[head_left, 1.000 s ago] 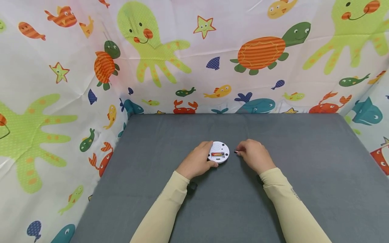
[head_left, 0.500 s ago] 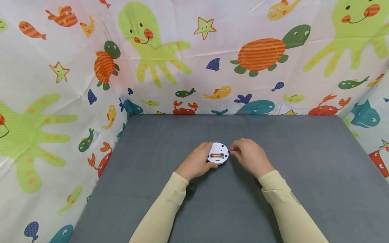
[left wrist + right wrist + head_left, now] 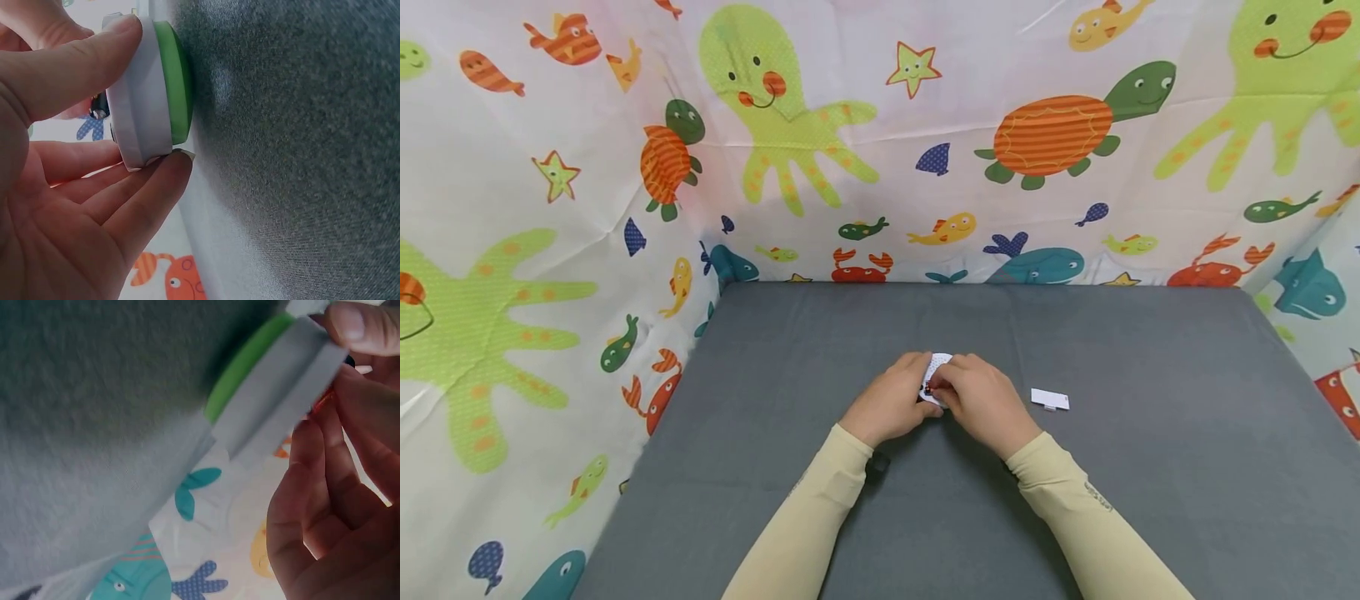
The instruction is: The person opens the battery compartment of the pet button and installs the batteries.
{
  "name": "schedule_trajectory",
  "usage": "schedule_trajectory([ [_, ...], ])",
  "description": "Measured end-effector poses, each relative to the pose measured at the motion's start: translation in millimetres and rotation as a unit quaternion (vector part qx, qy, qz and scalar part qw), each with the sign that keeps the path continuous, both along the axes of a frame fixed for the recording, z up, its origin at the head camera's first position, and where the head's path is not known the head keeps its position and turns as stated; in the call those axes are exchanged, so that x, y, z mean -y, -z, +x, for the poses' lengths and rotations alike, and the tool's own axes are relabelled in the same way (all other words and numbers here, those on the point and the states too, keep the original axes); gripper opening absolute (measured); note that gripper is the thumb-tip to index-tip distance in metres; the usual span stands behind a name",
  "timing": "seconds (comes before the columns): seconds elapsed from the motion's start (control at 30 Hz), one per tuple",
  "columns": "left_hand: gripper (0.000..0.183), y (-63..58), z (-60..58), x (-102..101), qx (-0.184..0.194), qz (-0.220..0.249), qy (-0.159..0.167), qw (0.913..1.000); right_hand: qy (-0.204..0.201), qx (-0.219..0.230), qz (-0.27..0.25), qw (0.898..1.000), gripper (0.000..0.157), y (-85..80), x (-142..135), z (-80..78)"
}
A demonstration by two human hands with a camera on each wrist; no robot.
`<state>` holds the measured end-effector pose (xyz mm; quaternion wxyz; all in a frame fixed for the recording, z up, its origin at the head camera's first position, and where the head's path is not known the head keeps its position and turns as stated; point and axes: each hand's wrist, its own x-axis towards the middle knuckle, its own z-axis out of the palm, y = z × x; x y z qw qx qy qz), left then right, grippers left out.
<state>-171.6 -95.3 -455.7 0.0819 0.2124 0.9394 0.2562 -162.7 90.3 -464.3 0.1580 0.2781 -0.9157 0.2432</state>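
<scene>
My left grip (image 3: 887,402) holds the round white device (image 3: 144,106) at mid counter (image 3: 820,329); my right grip (image 3: 987,403) pinches what looks like a battery (image 3: 98,106).
I judge the device light, stiff and smooth, best held by its rim; since the earlier frame, the right grip has moved left over its face, and a white cover (image 3: 1049,399) now shows on the right.

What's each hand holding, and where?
The left hand holds a round gadget by its rim. The right hand pinches a small battery, but I can't tell by which part.
</scene>
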Motion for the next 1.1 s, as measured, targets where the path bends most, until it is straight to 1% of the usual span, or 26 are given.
schedule_trajectory([
  [0.1, 0.071, 0.5, 0.0, -0.5, -0.011, -0.004, 0.007, 0.9999, 0.005, 0.003, -0.009, 1.0, 0.011, 4.0, 1.3, -0.9],
  [0.2, 0.069, 0.1, 0.4, -0.6, -0.02, -0.007, 0.008, 0.9998, 0.013, 0.012, -0.017, 1.0, 0.013, 5.8, 0.6, -1.7],
  [0.37, 0.073, -0.2, 1.7, -0.5, -0.018, -0.015, 0.003, 0.9997, 0.043, 0.053, -0.039, 0.997, 0.006, 4.8, -1.2, -1.1],
  [0.5, 0.078, -0.7, 2.7, -1.8, -0.013, -0.024, -0.001, 0.9996, 0.081, 0.076, -0.057, 0.992, 0.017, 5.0, -0.2, -0.3],
  [0.6, 0.081, -1.0, 3.0, -3.1, -0.014, -0.031, -0.001, 0.9994, 0.101, 0.089, -0.058, 0.989, 0.027, 6.3, 1.2, -0.5],
  [0.73, 0.079, -0.5, 3.2, -4.1, -0.019, -0.031, 0.001, 0.9993, 0.108, 0.119, -0.063, 0.985, 0.034, 7.2, 2.2, -0.9],
  [0.87, 0.074, -0.9, 3.3, -4.6, -0.026, -0.023, 0.006, 0.9994, 0.11, 0.145, -0.069, 0.981, 0.037, 7.2, 1.9, -2.0],
  [0.97, 0.071, -1.4, 3.6, -5.7, -0.032, -0.021, 0.01, 0.9992, 0.11, 0.153, -0.072, 0.98, 0.039, 6.8, 0.9, -2.6],
  [1.1, 0.073, -1.0, 4.8, -7.4, -0.04, -0.028, 0.013, 0.9987, 0.11, 0.158, -0.075, 0.978, 0.041, 5.8, 0.1, -2.4],
])
